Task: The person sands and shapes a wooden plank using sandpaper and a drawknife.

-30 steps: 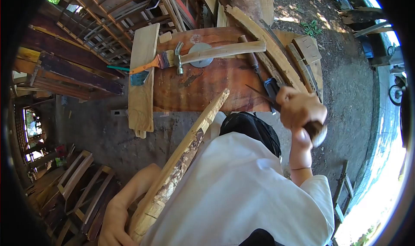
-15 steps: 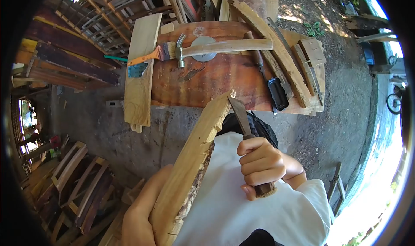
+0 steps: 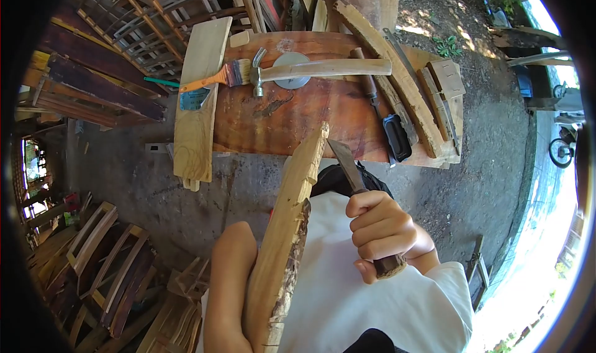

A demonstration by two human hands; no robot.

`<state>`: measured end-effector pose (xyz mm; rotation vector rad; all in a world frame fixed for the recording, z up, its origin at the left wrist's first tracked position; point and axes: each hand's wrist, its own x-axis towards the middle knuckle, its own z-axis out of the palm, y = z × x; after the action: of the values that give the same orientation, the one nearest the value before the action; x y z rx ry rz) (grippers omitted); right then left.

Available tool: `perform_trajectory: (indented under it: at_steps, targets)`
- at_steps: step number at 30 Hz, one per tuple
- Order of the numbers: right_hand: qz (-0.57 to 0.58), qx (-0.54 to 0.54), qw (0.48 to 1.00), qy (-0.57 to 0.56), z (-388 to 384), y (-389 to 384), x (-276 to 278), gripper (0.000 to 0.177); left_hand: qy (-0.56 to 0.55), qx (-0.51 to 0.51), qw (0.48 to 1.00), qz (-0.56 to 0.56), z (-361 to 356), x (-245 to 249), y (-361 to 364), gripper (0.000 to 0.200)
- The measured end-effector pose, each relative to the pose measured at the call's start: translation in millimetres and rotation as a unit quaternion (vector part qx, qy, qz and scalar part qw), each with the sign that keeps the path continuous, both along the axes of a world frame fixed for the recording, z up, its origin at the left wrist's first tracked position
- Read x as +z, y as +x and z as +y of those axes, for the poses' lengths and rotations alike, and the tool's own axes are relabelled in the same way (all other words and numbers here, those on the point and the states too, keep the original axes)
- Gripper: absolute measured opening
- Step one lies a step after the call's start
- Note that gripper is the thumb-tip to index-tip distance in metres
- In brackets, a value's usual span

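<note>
My right hand (image 3: 383,230) is wrapped round the wooden handle of a chisel (image 3: 346,165), its flat metal blade pointing up and to the left. The blade's tip is right beside the upper end of a long, pale wooden plank (image 3: 282,222). Rough bark runs along the plank's right edge, and its top end is splintered and notched. The plank stands tilted in front of my white shirt. Along its left side lies my left arm; the left hand itself is hidden beyond the bottom of the view.
Ahead is a reddish wooden table (image 3: 248,126) bearing a hammer (image 3: 323,69), a paintbrush (image 3: 214,78), a round metal disc (image 3: 289,73), a black-handled tool (image 3: 397,139) and rough wood strips (image 3: 397,73). A board (image 3: 197,117) overhangs its left end. Wooden frames (image 3: 115,272) are stacked lower left.
The plank has swung a little more upright, its lower part shifting right along with my left arm. My right hand and the chisel have moved slightly right.
</note>
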<state>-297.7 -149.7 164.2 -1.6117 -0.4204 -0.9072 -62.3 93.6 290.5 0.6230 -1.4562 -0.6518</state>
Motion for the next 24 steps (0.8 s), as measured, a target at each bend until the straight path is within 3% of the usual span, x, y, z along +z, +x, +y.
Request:
perform_trajectory:
  at_steps: [17, 24]
  targets:
    - [-0.046, -0.065, 0.997, 0.007, -10, 19, 2, 0.027, -0.009, -0.035, 0.999, -0.007, -18, 6, 7, 0.023]
    - [-0.07, -0.015, 0.997, -0.026, -8, 34, 4, 0.022, -0.013, -0.049, 0.999, -0.012, -20, 11, 8, 0.022]
